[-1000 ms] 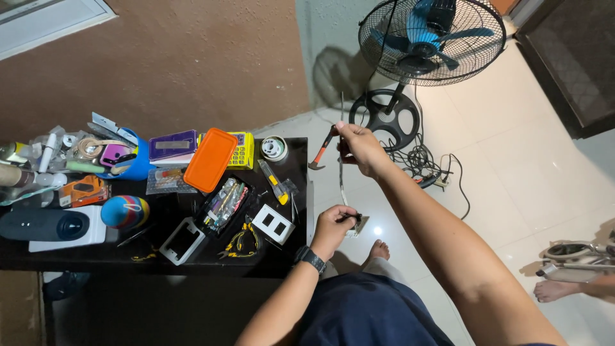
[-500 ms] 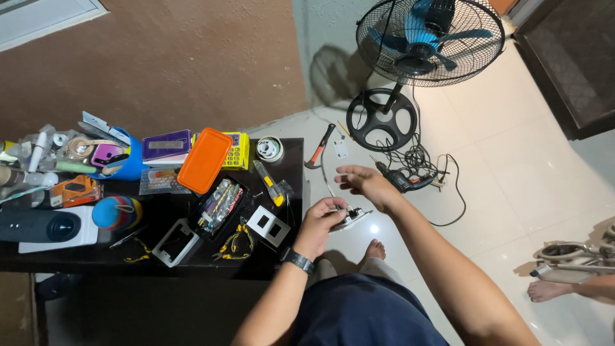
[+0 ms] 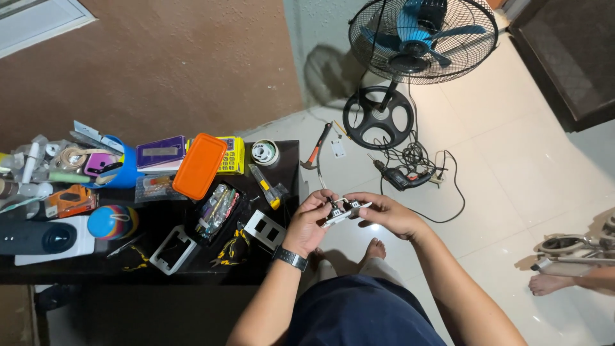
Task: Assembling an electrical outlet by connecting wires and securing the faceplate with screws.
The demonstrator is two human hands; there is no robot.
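1. Right hand [image 3: 389,214]: a second ago it was stretched out toward the hammer [image 3: 316,147] at the far edge of the tabletop [image 3: 291,150]; it has since drawn back and now sits close before the body, its grip closed on the right end of the socket [image 3: 344,210]
2. Left hand [image 3: 312,221]: it was alone on the part a second ago; its grip now pinches the left end of the socket, thumb and fingers on top, a watch [image 3: 289,258] on the wrist
3. Socket: a small white module with dark openings, held level between both grips, just off the tabletop's right edge and above the floor [image 3: 512,192]; a thin wire appears to run up from it, too fine to confirm
4. Judgement: with both grips on one part, the work has passed from fetching to close handling of the socket; nothing was carried back, as the hammer lies where it was
5. Left of the left grip: white faceplate [image 3: 266,229], white frame [image 3: 173,248], yellow-handled cutter [image 3: 265,186]
6. Beyond the right grip: drill [image 3: 398,180] with its cord on the floor, and a fan [image 3: 423,38]
7. Another person's bare foot [image 3: 548,284] shows far right, well apart
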